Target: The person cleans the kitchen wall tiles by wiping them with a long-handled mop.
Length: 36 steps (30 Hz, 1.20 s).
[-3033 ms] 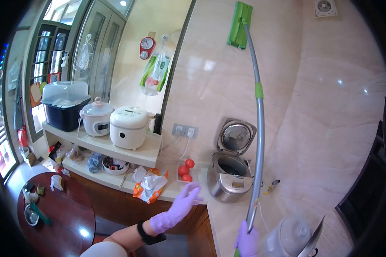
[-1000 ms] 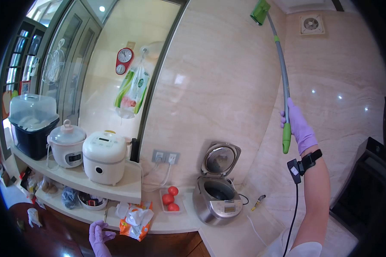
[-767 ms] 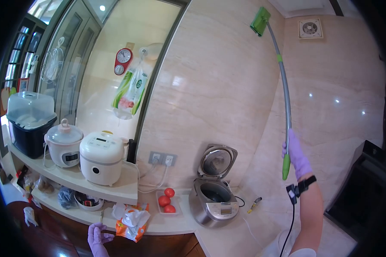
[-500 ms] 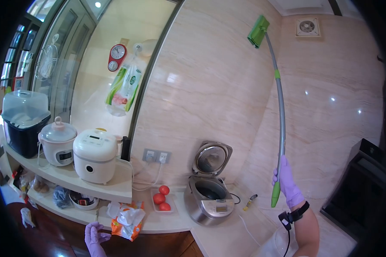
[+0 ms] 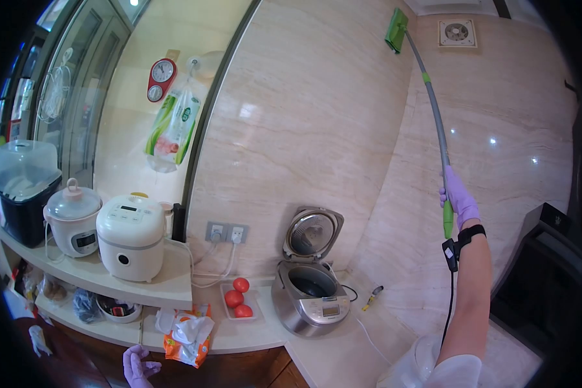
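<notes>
Green mop head [image 5: 396, 31]: high at the pale wall [image 5: 304, 129], near the corner.
Right hand [image 5: 460, 197]: clamped on the mop handle [image 5: 437, 119], near its lower end.
Left hand [image 5: 138, 367]: fingers apart, loosely curled, beside the orange packet [image 5: 187, 355].
Wall work: seems under way; amount done or left cannot be told.

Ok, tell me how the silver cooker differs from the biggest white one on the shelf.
The silver cooker has its lid up; the white cooker is shut. The silver cooker sits on the counter, the white cooker on the raised shelf. Both have a small display.
</notes>
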### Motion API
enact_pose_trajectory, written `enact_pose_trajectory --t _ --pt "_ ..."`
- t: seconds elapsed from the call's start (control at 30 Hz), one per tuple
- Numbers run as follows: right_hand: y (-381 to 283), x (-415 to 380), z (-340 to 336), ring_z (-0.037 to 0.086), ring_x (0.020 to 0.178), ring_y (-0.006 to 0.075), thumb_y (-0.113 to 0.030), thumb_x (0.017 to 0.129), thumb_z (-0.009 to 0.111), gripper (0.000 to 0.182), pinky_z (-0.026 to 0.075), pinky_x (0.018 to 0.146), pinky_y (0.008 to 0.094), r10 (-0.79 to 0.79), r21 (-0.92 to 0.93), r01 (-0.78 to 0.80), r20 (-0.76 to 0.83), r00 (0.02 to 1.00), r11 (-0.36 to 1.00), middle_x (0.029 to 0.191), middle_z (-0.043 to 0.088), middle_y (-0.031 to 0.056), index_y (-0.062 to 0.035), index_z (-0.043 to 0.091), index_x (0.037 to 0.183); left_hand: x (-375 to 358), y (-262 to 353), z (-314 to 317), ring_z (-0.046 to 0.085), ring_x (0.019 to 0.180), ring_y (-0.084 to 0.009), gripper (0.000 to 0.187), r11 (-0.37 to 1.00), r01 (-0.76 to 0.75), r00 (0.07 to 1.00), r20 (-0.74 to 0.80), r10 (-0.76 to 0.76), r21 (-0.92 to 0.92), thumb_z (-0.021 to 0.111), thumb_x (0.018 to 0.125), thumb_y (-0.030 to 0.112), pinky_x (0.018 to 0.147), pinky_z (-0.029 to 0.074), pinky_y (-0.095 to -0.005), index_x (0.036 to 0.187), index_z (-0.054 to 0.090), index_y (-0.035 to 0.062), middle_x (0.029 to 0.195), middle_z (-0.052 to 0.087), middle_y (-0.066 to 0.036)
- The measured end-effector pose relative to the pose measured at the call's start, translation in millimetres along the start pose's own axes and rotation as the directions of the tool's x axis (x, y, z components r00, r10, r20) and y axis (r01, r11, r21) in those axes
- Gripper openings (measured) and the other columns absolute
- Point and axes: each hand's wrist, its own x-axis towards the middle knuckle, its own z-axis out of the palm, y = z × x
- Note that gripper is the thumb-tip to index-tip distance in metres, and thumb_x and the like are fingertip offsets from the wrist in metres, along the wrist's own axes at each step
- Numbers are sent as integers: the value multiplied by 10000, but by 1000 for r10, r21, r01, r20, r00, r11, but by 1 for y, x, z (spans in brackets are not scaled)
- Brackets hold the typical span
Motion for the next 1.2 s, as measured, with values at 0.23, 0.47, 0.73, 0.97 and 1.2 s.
enact_pose_trajectory --t 0.23,0.47,0.73,0.97,1.2 --pt "47 -8 -14 371 403 106 -581 887 335 529 402 405 293 135 -44 -137 -40 990 990 576 389 7 -80 435 1023 10 -26 8 586 730 -140 400 997 63 997 57 -61 -33 452 933 254 633 489 -286 1263 436 28 1071 591 -120" --pt "84 -13 -27 378 404 130 -585 887 328 515 408 403 320 248 -16 -249 -47 968 968 573 394 18 -82 420 950 6 -40 41 563 599 -108 358 1000 -5 995 99 6 -12 463 915 390 561 489 -250 1056 511 64 868 545 -45" --pt "130 -79 58 437 388 160 -560 893 369 455 427 363 327 114 244 -151 160 980 958 548 424 43 -105 373 884 -9 -41 122 569 703 -107 234 997 81 896 438 -67 -14 439 937 207 661 499 -256 1069 529 35 961 572 -72" --pt "92 -188 119 468 368 165 -454 922 399 373 442 328 336 161 392 -254 255 953 884 535 445 56 -87 362 871 -23 6 265 533 965 -144 316 997 -55 580 811 75 -54 506 915 211 818 457 -273 1157 479 9 1080 534 -69" --pt "105 -296 144 478 364 164 -295 928 456 288 467 359 316 244 408 -413 405 881 814 531 474 69 -42 325 970 -26 42 430 506 1026 -181 659 919 -393 484 856 181 27 564 844 454 879 427 -346 1280 376 -4 1205 480 -147"
